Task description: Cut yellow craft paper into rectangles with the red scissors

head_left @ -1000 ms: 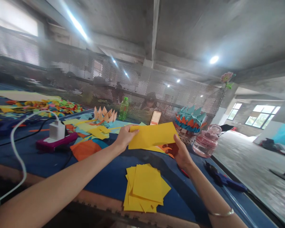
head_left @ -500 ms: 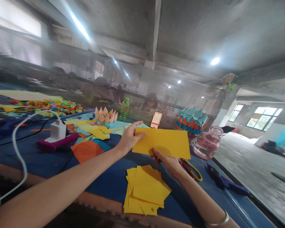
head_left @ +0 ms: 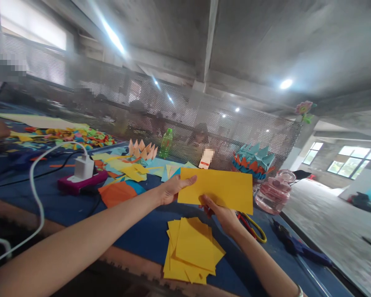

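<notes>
A rectangular sheet of yellow paper point(head_left: 219, 187) is held up above the table between both hands. My left hand point(head_left: 173, 187) pinches its left end, thumb on the front and fingers hidden behind. At the lower edge, my right hand point(head_left: 221, 214) grips the sheet with its thumb in front; the other fingers are mostly hidden. Below the hands lies a loose stack of yellow paper squares point(head_left: 194, 247). Partly behind my right wrist are red and yellow loops that look like scissors handles point(head_left: 256, 227).
A blue glue gun point(head_left: 299, 247) and a pink bottle point(head_left: 273, 193) stand right. Folded paper lotuses point(head_left: 255, 161), a green bottle point(head_left: 166, 144) and a phone point(head_left: 206, 159) are behind. A purple power strip point(head_left: 80, 181) with a white cable and paper scraps point(head_left: 68, 136) lie left.
My left hand's fingers, earlier stretched above the sheet's corner, have gone behind it, and the thumb now presses its front. My right hand keeps its grip. The view has shifted slightly.
</notes>
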{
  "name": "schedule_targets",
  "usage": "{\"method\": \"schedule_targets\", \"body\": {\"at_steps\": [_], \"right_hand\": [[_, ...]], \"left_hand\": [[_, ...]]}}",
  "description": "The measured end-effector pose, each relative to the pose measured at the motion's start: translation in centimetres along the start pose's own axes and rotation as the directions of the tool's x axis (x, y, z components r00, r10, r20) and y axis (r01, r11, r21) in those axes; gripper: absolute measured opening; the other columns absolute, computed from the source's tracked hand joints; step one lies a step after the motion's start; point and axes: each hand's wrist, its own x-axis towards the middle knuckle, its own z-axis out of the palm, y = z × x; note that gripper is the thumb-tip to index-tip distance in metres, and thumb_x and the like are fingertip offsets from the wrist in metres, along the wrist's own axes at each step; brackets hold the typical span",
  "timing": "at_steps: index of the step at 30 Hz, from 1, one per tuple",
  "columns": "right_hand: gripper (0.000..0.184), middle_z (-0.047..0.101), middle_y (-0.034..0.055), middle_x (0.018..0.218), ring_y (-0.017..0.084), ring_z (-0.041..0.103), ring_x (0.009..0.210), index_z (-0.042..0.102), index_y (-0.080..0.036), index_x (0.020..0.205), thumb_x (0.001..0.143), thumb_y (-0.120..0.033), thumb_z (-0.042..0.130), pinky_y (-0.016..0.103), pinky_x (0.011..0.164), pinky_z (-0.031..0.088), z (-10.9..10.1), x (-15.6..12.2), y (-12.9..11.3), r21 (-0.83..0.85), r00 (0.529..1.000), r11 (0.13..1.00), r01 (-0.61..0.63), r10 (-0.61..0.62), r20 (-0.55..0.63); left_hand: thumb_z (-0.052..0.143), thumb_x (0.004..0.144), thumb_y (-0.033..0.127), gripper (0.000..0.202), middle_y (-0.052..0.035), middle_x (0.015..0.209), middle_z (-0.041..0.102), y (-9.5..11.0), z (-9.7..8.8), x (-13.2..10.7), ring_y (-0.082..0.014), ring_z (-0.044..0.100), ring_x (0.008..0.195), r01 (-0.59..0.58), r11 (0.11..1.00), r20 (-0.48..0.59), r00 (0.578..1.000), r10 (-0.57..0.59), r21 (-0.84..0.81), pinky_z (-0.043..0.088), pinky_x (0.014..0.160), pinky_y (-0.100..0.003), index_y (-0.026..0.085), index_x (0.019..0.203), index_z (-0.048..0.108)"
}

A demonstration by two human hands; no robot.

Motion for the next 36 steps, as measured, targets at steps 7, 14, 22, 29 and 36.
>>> {"method": "schedule_targets", "body": {"at_steps": [7, 14, 22, 29, 36], "right_hand": [[0.041, 0.065, 0.003, 0.069, 0.011, 0.051, 0.05, 0.064, -0.017, 0.078, 0.075, -0.057, 0.055, 0.023, 0.044, 0.042, 0.1, -0.2, 0.0, 0.013, 0.999, 1.0, 0.018, -0.018, 0.045], [0.039, 0.06, 0.0018, 0.063, 0.009, 0.046, 0.048, 0.068, -0.014, 0.075, 0.066, -0.052, 0.067, 0.022, 0.045, 0.039, 0.1, -0.1, 0.4, -0.142, 0.997, 0.99, 0.01, 0.001, 0.078], [0.034, 0.055, -0.0011, 0.056, 0.008, 0.045, 0.045, 0.066, -0.015, 0.07, 0.069, -0.048, 0.065, 0.021, 0.043, 0.039, -0.1, 0.4, 1.3, -0.148, 0.997, 0.987, 0.064, -0.057, 0.05], [0.028, 0.057, -0.0005, 0.059, 0.01, 0.047, 0.047, 0.066, -0.016, 0.071, 0.064, -0.043, 0.07, 0.022, 0.043, 0.04, 0.0, 0.3, 1.1, -0.115, 0.997, 0.991, 0.063, -0.059, 0.046], [0.031, 0.055, -0.0002, 0.055, 0.009, 0.045, 0.043, 0.066, -0.014, 0.068, 0.067, -0.045, 0.067, 0.022, 0.041, 0.038, -0.1, 0.5, 1.6, -0.129, 0.999, 0.99, 0.05, -0.049, 0.015]], "left_hand": [[0.073, 0.067, 0.039, 0.042, -0.0143, 0.091, 0.071, -0.4, -0.2, 0.4, -0.0264, 0.068, 0.079, -0.012, 1.0, -0.035, 0.999, 0.012, -0.02, 0.053, 0.073, -0.038, 0.011, 0.097, 0.066], [0.071, 0.069, 0.038, 0.039, -0.0144, 0.089, 0.072, -0.1, 0.1, 0.3, -0.0266, 0.068, 0.08, -0.019, 0.998, -0.074, 0.997, 0.014, -0.061, 0.053, 0.073, -0.037, 0.01, 0.096, 0.066], [0.069, 0.073, 0.035, 0.033, -0.0126, 0.087, 0.072, -0.2, 0.0, 0.3, -0.0235, 0.068, 0.074, -0.051, 0.998, -0.106, 0.993, 0.047, -0.04, 0.053, 0.071, -0.035, 0.01, 0.094, 0.067], [0.063, 0.079, 0.031, 0.026, -0.0126, 0.085, 0.072, 0.2, 0.3, 0.2, -0.0217, 0.068, 0.069, -0.043, 0.997, -0.111, 0.993, 0.037, -0.056, 0.053, 0.068, -0.034, 0.01, 0.094, 0.068], [0.064, 0.078, 0.032, 0.029, -0.0134, 0.087, 0.072, 0.2, 0.3, 0.1, -0.0223, 0.068, 0.072, -0.043, 0.998, -0.077, 0.996, 0.038, -0.054, 0.053, 0.071, -0.035, 0.009, 0.096, 0.068]]}}
